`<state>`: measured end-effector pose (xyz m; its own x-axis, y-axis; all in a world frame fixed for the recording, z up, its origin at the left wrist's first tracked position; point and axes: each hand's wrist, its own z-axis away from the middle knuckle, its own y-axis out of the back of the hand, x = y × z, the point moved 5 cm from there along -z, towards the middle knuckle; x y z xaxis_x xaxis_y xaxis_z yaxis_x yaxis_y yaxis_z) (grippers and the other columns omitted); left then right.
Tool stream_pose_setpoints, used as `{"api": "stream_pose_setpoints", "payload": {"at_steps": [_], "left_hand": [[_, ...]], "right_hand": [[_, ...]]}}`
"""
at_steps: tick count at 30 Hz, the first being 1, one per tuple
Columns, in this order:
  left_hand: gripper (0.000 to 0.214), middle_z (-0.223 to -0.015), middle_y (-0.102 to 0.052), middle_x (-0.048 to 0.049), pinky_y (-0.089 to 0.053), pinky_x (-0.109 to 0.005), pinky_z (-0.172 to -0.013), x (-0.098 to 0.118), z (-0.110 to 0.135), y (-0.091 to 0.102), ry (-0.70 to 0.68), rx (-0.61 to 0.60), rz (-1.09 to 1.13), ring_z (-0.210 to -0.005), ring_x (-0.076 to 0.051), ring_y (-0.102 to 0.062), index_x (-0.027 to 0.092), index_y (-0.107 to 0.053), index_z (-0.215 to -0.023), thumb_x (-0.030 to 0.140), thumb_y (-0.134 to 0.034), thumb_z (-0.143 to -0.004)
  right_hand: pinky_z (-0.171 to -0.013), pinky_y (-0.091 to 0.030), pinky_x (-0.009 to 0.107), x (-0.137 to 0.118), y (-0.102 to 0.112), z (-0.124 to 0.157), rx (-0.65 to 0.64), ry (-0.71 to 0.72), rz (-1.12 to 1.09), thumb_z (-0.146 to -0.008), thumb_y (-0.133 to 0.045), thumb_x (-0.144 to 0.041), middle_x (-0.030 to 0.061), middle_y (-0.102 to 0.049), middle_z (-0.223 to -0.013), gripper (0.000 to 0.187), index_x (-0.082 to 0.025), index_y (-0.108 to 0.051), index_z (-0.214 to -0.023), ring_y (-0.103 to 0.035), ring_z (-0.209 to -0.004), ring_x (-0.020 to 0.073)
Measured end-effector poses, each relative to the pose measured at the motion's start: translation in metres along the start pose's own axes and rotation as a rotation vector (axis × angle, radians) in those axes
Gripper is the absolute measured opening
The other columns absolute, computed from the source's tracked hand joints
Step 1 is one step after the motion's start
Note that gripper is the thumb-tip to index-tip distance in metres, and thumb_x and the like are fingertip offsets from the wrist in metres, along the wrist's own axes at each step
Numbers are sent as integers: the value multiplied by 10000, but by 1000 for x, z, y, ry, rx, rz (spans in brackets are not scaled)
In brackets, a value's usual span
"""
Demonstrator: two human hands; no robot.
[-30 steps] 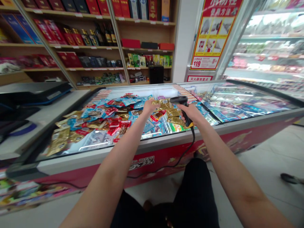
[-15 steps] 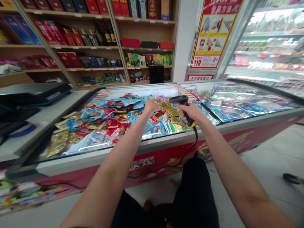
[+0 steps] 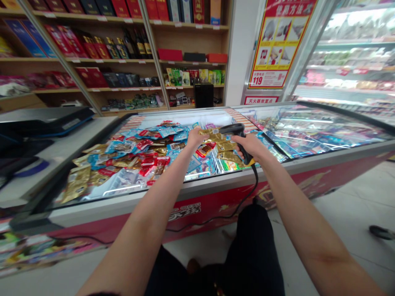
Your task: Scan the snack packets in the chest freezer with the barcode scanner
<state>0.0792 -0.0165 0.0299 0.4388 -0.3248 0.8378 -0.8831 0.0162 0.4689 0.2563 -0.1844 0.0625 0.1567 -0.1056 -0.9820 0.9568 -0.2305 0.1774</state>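
Note:
My left hand [image 3: 196,137] reaches over a glass-topped chest freezer [image 3: 129,209] and pinches a gold foil snack packet [image 3: 211,133] at its fingertips. My right hand [image 3: 249,146] grips a black handheld barcode scanner [image 3: 235,130] with a yellow-trimmed handle, its head close above the gold packet. The scanner's black cable [image 3: 254,181] hangs down over the freezer's front edge. A heap of blue, red and gold snack packets [image 3: 129,154] lies in the freezer to the left of my hands.
A grey counter [image 3: 55,152] with a black device on it runs along the left. Wooden shelves [image 3: 123,61] of boxed goods and bottles stand behind the freezer. A lit refrigerated case [image 3: 348,61] stands at the right, and a warning poster [image 3: 279,45] hangs beside it.
Both hands stay nearly still with the packet and scanner. The scanner sits slightly lower and closer to the packet than a second ago, and the whole view has shifted slightly.

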Motion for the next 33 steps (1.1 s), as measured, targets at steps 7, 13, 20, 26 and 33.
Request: {"api": "stream_pose_setpoints", "payload": {"at_steps": [7,13,20,26,33], "left_hand": [[360,-758,-673,-2,-468,-273,-689,-6,5,33,46,53,82,-737,-180,-605,161,-721,-938,293,-743,-604],[464,-799,-689,-19,-481,-285,-710,-29,-2,103,67,147,-35,-738,-188,-616,166,-701,-989,391,-780,-591],[628,-1324,-587,-134,-407,-504,-1028,-32,29,134,45,107,-744,-1260,-390,-482,262,-646,-1203,462,-802,-628],[549,-1381,-536,-136,-384,-524,-1054,-23,40,119,32,96,-836,-1304,-399,-436,275,-648,-1230,445,-735,-716],[434,-1291,-612,-114,-400,-474,-1047,21,30,63,-92,62,-738,-1229,-344,-524,245,-675,-1193,420,-655,-797]], "right_hand": [[-311,-376,221,-1,-9,-4,-7,-4,-41,-871,-667,-318,-3,-525,-522,305,-196,-496,-650,-467,-348,103],[-321,-389,215,-1,-12,-14,-6,-10,-55,-882,-655,-296,-3,-535,-529,296,-188,-497,-656,-471,-345,96],[-313,-366,206,0,-24,-21,-6,-40,-88,-904,-630,-287,-12,-528,-498,296,-187,-497,-659,-458,-336,92],[-315,-363,208,9,-24,-27,-11,-52,-93,-896,-635,-304,-9,-518,-487,323,-193,-480,-635,-460,-343,95],[-314,-377,220,16,7,-27,75,-54,-114,-889,-660,-303,-6,-534,-501,317,-194,-490,-644,-459,-343,99]]}}
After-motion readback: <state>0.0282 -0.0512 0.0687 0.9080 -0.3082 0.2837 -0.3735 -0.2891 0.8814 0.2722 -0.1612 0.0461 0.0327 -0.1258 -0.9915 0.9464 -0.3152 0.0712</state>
